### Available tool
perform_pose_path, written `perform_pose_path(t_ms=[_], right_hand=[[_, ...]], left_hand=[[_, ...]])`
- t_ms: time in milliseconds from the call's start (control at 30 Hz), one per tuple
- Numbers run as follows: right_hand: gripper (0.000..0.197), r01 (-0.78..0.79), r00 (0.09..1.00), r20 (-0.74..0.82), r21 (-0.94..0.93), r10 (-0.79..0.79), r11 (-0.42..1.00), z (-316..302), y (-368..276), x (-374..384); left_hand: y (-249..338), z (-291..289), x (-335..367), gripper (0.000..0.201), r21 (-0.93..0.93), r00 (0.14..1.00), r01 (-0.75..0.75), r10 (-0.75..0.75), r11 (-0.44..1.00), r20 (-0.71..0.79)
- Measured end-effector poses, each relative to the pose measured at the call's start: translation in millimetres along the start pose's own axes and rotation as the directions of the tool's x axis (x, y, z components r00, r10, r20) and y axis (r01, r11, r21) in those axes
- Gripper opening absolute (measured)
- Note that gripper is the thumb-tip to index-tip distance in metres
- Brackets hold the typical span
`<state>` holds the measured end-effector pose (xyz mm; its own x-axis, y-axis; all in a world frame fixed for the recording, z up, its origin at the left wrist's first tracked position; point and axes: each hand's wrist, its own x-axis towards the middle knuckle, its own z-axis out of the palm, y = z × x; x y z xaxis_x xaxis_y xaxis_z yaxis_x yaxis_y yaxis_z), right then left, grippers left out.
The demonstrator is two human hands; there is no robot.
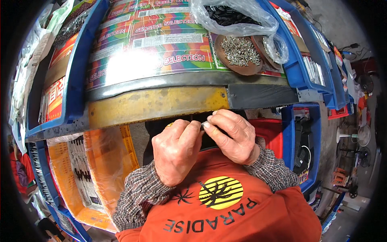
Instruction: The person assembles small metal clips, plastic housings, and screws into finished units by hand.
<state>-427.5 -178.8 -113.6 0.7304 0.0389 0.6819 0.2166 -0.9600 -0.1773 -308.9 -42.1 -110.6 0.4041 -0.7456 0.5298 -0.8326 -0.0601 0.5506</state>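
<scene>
My two hands meet just in front of the table's near edge, fingertips almost touching. A small dark piece with a pale metallic end (pixel 203 126) is pinched between them; its kind is too small to tell. My left hand (pixel 175 151) is closed, thumb and forefinger pressed together on the piece's left side. From the right, my right hand (pixel 234 137) pinches its pale end between thumb and forefinger. Beyond them on the table, a brown round dish (pixel 223 60) holds many tiny silver metal parts. A clear plastic bag (pixel 258 26) of black parts lies behind that dish.
Blue trays with metal rods and red-orange packages flank the table, one at the left (pixel 76 76) and one at the right (pixel 296 68). An orange, plastic-lined crate (pixel 131 149) stands below left. A blue bin (pixel 287 141) with black items sits below right, beside a red container (pixel 270 131).
</scene>
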Motion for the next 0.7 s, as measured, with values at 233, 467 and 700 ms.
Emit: perform_pose_path(t_ms=[233, 467, 700], right_hand=[[0.032, -0.036, 0.998, -0.052, 0.062, 0.039, 0.997, 6.6, 6.3, -8.7], [0.026, -0.599, 0.784, 0.308, 0.606, 0.539, 0.524, -11.7, 2.3, -1.5], [0.021, -0.616, 0.671, 0.419, 0.774, 0.612, 0.145, -5.0, 0.1, -11.1]], left_hand=[[0.2, -0.9, 1.8, 0.022, -0.046, 1.0, 0.012, -0.011, 0.999, 0.016], [3.4, -6.7, 7.5, 0.022, -0.137, 0.993, 0.076, -0.063, 0.988, 0.102], [8.2, -3.3, 4.1, 0.023, -0.173, 0.988, 0.131, -0.114, 0.976, 0.109]])
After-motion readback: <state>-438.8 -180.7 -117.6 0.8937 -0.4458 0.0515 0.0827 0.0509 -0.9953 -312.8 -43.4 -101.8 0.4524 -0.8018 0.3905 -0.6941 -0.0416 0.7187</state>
